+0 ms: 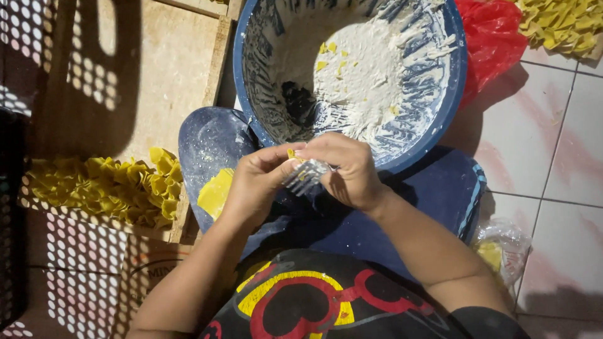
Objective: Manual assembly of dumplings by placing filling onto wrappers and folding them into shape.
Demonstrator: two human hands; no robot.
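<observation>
Pale floor tiles run along the right, and a wooden board lies on the left under dappled shadow from a perforated crate. Between them, the person sits with knees in blue trousers, a large blue basin resting against the lap.

Both hands meet just below the basin's near rim. The left hand and the right hand are each pinched shut on a metal fork, with a small yellow scrap of dough caught at its top between the fingertips; whether the scrap is being pressed onto the tines or pulled off them is hard to tell. A flat yellow dough sheet waits on the left knee.

Judging by the piles, much is already shaped: a heap of folded yellow pieces fills the board's near edge, and another heap lies at top right beside a red plastic bag. The basin holds mostly loose white flour with few yellow bits, suggesting little dough remains.
</observation>
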